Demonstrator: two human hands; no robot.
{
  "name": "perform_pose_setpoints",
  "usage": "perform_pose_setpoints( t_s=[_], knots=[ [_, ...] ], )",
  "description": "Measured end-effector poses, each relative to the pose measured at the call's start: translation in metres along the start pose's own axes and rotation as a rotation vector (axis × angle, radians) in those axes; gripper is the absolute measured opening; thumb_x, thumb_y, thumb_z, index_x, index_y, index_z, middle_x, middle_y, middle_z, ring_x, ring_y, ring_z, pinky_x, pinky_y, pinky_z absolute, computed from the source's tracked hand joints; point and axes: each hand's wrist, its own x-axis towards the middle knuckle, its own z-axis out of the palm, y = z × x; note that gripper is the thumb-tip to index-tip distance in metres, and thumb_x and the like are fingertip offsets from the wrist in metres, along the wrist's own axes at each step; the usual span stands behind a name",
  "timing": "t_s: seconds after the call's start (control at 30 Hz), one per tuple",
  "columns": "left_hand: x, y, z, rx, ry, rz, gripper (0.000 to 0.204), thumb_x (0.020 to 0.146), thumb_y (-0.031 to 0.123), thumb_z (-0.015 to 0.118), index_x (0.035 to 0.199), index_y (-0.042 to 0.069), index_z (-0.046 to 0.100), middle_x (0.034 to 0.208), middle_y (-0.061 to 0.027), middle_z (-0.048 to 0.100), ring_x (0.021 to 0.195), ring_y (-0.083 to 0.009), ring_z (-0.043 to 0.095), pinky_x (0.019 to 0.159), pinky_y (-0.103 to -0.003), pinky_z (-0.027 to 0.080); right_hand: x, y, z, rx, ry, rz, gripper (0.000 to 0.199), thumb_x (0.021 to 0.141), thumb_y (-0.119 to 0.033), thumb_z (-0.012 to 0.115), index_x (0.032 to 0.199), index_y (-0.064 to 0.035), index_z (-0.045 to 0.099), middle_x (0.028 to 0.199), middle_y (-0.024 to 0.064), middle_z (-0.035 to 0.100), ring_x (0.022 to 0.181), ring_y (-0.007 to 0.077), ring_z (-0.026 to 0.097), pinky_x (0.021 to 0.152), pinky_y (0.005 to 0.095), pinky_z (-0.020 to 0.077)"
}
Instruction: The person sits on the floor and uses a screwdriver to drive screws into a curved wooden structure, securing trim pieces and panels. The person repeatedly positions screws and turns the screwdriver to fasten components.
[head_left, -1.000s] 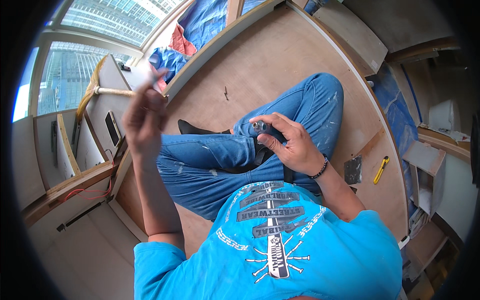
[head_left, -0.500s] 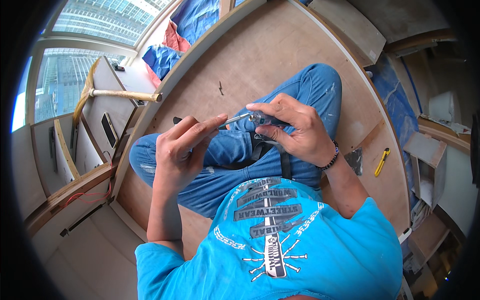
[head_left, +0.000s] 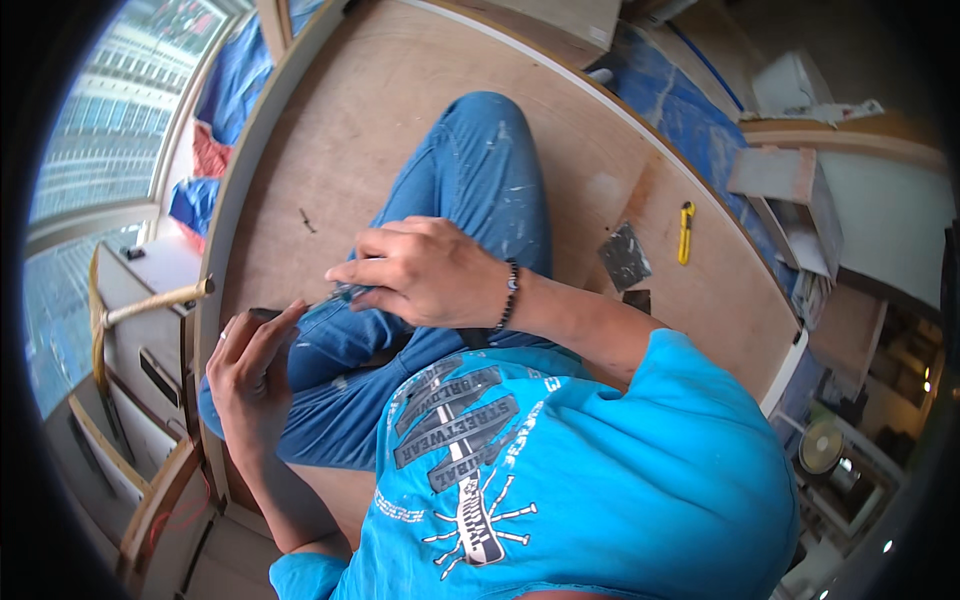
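Observation:
Both hands meet over my left knee, around a screwdriver (head_left: 342,293) with a slim metal shaft and a teal, see-through handle. My right hand (head_left: 415,270), with a dark beaded bracelet at its wrist, is closed on the handle with thumb and fingers. Closed at the shaft end, my left hand (head_left: 252,355) pinches it between thumb and fingers; a dark piece shows by its knuckles. The fingers cover much of the tool. A small dark screw-like piece (head_left: 307,221) lies on the plywood sheet (head_left: 340,120) beyond the hands.
I sit cross-legged on the rimmed plywood. On its right lie a yellow utility knife (head_left: 686,233) and a dark square sheet (head_left: 625,257). A broom (head_left: 155,302) leans at the left rim near the window. Blue tarp (head_left: 660,90) and a wooden box (head_left: 785,205) stand beyond the right edge.
My view has swung, so the scene sits further left. Both hands have moved to the left, over the left knee, still on the screwdriver; less of its shaft shows.

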Motion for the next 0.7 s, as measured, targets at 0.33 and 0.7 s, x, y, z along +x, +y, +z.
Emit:
perform_pose_setpoints(
  t_s=[0.33,0.7],
  knots=[
    [0.01,0.018,0.015,-0.039,-0.156,-0.008,0.026,0.083,-0.003,0.076,0.108,0.005,0.074,0.08,-0.0096,0.067,0.065,-0.0216,0.062,0.062,-0.035,0.05,-0.027,0.017,0.008,-0.026,0.088,-0.054,0.033,0.086,-0.029,0.08,0.117,-0.0175,0.076,0.098,0.0057,0.069,0.087,0.0206,0.069,0.074,0.0374,0.0527],
    [0.017,0.02,0.013,-0.205,-0.221,-0.185,0.017,0.079,-0.003,0.08,0.094,0.0,0.071,0.078,-0.0113,0.069,0.063,-0.0183,0.064,0.06,-0.03,0.047,-0.029,0.022,-0.007,0.015,0.107,-0.22,0.039,0.082,-0.03,0.082,0.115,-0.0108,0.076,0.091,0.005,0.069,0.073,0.0203,0.07,0.063,0.0329,0.0568]
  ],
)
